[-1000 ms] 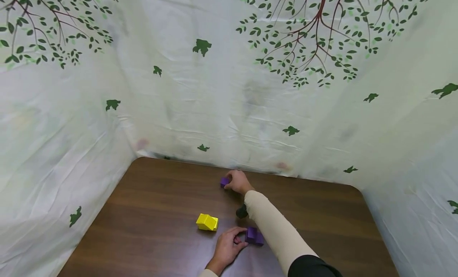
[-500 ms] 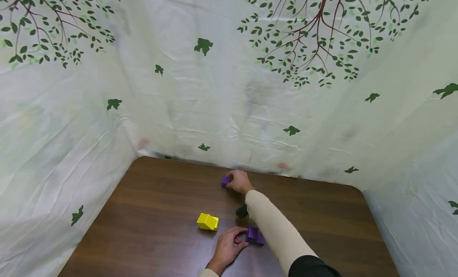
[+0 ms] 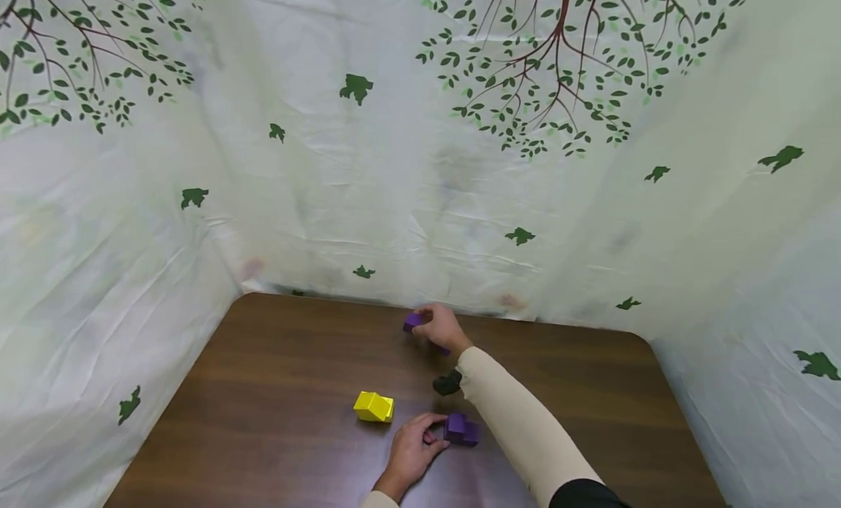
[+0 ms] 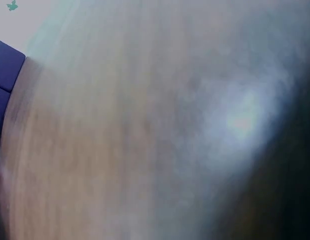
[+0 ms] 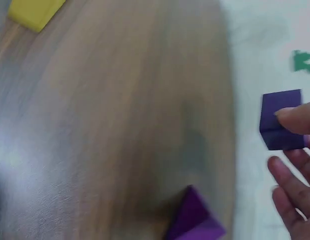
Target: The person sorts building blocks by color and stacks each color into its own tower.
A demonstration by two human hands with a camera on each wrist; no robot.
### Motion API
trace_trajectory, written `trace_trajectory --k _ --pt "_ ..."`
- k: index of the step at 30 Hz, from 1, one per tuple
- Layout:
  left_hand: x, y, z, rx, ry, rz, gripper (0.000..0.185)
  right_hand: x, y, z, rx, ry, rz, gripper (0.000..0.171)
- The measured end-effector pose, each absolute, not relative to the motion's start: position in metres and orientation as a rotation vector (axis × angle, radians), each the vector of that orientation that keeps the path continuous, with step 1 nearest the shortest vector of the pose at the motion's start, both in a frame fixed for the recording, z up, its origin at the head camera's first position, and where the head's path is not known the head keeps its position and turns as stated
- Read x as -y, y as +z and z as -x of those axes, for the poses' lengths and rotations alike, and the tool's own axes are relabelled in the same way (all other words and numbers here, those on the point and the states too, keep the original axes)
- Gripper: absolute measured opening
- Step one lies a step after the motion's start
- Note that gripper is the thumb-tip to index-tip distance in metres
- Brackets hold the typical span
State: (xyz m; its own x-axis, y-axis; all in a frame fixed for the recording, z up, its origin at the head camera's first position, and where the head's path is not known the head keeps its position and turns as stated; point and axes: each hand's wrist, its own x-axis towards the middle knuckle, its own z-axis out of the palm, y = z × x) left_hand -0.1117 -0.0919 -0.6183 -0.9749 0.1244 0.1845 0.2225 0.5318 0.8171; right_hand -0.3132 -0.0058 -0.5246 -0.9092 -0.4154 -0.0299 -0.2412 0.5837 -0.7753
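Observation:
My right hand (image 3: 423, 321) is far out near the table's back edge and pinches a small purple cube (image 3: 412, 320) held just off the wood. In the right wrist view the purple cube (image 5: 275, 107) sits under my fingertips (image 5: 295, 117). A second purple piece (image 5: 195, 220) lies on the table below it, and its edge (image 3: 444, 351) shows under my wrist. Closer in, my left hand (image 3: 434, 431) holds the left side of a bigger purple block (image 3: 462, 429). That purple block (image 4: 4, 75) shows at the left edge of the blurred left wrist view. A yellow block (image 3: 373, 406) lies left of it.
The dark wooden table (image 3: 276, 376) is closed in by white sheets printed with green leaves (image 3: 420, 201) at the back and both sides. A black wrist camera (image 3: 448, 382) hangs under my right sleeve. The yellow block (image 5: 34, 12) also appears in the right wrist view.
My right hand has lifted the small purple cube off the table, and another purple piece shows beneath it. The left hand and its block have stayed put.

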Motion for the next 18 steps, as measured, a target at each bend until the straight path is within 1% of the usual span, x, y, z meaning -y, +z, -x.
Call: trace_trajectory --k 3,9,18 --pt "0.093 -0.622 0.112 2.649 -1.438 0.310 0.034 0.000 -0.513 0.307 -2.534 -1.381 0.494 0.033" --pt "0.092 -0.621 0.115 2.616 -1.433 0.309 0.035 -0.016 -0.494 0.298 -2.491 -1.523 0.442 0.036" --pt "0.089 -0.623 0.117 2.616 -1.425 0.321 0.035 -0.046 -0.483 0.275 -2.515 -1.618 0.368 0.032"
